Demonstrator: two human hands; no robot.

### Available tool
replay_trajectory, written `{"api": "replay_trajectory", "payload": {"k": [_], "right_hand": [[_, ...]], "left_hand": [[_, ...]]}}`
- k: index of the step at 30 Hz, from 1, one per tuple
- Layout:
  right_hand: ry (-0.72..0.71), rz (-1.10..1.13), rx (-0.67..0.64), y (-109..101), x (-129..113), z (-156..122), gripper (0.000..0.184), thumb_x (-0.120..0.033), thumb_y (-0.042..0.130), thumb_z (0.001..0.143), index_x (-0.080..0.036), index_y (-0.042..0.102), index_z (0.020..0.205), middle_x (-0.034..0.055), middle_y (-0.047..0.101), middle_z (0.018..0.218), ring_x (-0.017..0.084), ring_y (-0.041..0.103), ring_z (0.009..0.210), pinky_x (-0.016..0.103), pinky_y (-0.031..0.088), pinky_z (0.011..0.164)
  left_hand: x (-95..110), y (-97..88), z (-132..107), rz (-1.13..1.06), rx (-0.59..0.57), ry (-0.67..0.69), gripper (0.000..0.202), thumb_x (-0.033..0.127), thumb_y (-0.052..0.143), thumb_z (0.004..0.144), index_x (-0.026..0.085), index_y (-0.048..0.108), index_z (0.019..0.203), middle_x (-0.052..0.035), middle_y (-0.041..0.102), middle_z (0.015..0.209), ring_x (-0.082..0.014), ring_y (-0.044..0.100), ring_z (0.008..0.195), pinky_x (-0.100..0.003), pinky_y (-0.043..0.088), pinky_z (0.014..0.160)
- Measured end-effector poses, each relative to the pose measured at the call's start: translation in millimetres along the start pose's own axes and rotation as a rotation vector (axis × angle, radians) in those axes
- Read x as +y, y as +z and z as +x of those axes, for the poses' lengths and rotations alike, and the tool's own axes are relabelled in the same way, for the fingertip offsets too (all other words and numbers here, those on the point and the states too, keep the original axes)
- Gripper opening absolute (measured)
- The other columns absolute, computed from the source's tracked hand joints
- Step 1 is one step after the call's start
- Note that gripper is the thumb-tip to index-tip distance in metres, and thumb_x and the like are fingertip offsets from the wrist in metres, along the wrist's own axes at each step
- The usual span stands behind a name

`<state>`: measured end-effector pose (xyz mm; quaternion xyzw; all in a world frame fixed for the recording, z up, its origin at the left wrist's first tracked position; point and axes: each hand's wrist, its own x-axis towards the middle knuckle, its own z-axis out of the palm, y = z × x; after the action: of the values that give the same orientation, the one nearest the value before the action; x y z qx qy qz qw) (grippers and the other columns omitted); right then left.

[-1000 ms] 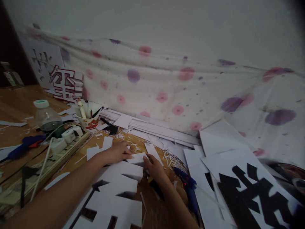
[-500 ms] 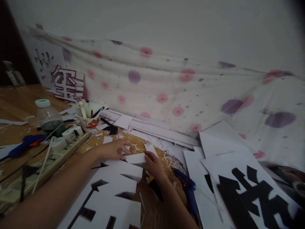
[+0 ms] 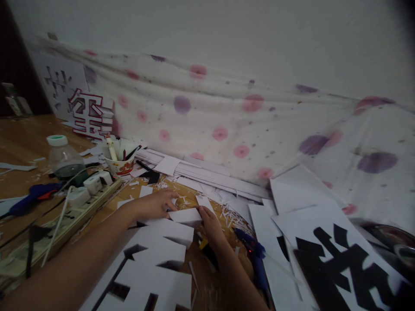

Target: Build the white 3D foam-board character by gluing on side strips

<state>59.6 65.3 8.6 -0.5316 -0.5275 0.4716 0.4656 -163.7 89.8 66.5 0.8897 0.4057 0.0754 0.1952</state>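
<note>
A thick white foam-board character (image 3: 155, 255) with cut-out strokes lies in front of me, its near part running out of view. My left hand (image 3: 156, 204) grips the far end of it, fingers bent over the edge and partly hidden. At the right tip of its farthest stroke, my right hand (image 3: 210, 221) pinches the white side wall between thumb and fingers. A blue glue gun (image 3: 254, 248) with a small red light lies right of my right forearm. Something yellow and black (image 3: 207, 250) sits partly hidden under my right wrist.
A power strip (image 3: 94, 203) with plugs, a bottle (image 3: 63, 157) and a second blue glue gun (image 3: 35, 196) are at left. A cup of pens (image 3: 119, 162) stands farther back. Paper scraps (image 3: 231, 214) litter the table. White sheets with a black character (image 3: 346, 255) lie at right.
My right fingers have shifted slightly right along the stroke's tip. The left hand has stayed nearly in place, and the camera view has moved a little.
</note>
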Motion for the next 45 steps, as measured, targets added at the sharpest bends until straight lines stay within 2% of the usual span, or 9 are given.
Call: {"api": "replay_trajectory", "payload": {"k": [3,7,16,26,31,39,45], "right_hand": [[-0.003,0.023,0.015,3.7,-1.7,-5.9,0.032,-0.044,0.044,0.077,-0.021,0.065,0.075,0.0028,0.063,0.075,0.019,0.054,0.074,0.028,0.041,0.064],[0.021,0.054,0.052,11.9,-1.1,-10.0,0.029,-0.046,0.044,0.076,-0.022,0.06,0.076,0.0,0.058,0.069,0.018,0.051,0.067,0.027,0.04,0.059],[0.06,0.076,0.116,24.8,20.0,6.2,0.027,-0.051,0.044,0.071,-0.024,0.049,0.07,-0.0052,0.044,0.057,0.015,0.042,0.057,0.025,0.034,0.053],[0.039,0.07,0.144,26.8,18.8,3.9,0.022,-0.046,0.043,0.073,-0.024,0.048,0.07,-0.0046,0.044,0.058,0.015,0.043,0.058,0.025,0.033,0.053],[0.058,0.057,0.164,27.3,19.2,3.8,0.024,-0.048,0.043,0.073,-0.024,0.048,0.069,-0.0045,0.044,0.057,0.016,0.044,0.058,0.026,0.033,0.054],[0.095,0.071,0.151,25.8,17.7,5.5,0.028,-0.051,0.044,0.071,-0.024,0.05,0.07,-0.0047,0.043,0.056,0.015,0.043,0.056,0.025,0.033,0.051],[0.108,0.092,0.129,25.6,16.0,5.2,0.024,-0.047,0.044,0.072,-0.024,0.048,0.068,-0.0053,0.042,0.054,0.014,0.043,0.054,0.025,0.033,0.049]], "left_hand": [[1.1,2.5,0.6,0.045,0.019,0.026,0.038,0.015,0.071,0.068,0.031,0.068,0.102,-0.0036,0.047,0.136,-0.025,0.038,0.127,-0.04,0.028,0.105],[1.8,3.4,2.1,0.05,0.022,0.025,0.034,0.014,0.073,0.066,0.029,0.071,0.097,-0.0055,0.05,0.132,-0.0252,0.04,0.125,-0.039,0.029,0.104],[-6.4,10.1,6.4,0.002,0.092,0.123,0.029,0.011,0.074,0.062,0.026,0.073,0.087,-0.004,0.056,0.122,-0.0224,0.044,0.12,-0.036,0.033,0.101],[-1.2,8.2,4.6,-0.074,0.097,0.149,0.03,0.009,0.074,0.063,0.025,0.073,0.088,-0.0044,0.06,0.114,-0.0215,0.046,0.118,-0.036,0.035,0.101],[0.6,7.9,5.3,-0.117,0.079,0.113,0.03,0.007,0.074,0.062,0.023,0.073,0.088,-0.0057,0.06,0.113,-0.0212,0.049,0.114,-0.035,0.037,0.098],[-3.4,9.3,6.7,-0.08,0.075,0.155,0.026,0.011,0.072,0.064,0.025,0.073,0.086,-0.0041,0.061,0.109,-0.0199,0.05,0.111,-0.031,0.04,0.094],[-6.4,9.8,8.3,-0.045,0.078,0.182,0.024,0.015,0.073,0.065,0.027,0.073,0.086,-0.0032,0.062,0.107,-0.0203,0.05,0.111,-0.032,0.037,0.096]]}}
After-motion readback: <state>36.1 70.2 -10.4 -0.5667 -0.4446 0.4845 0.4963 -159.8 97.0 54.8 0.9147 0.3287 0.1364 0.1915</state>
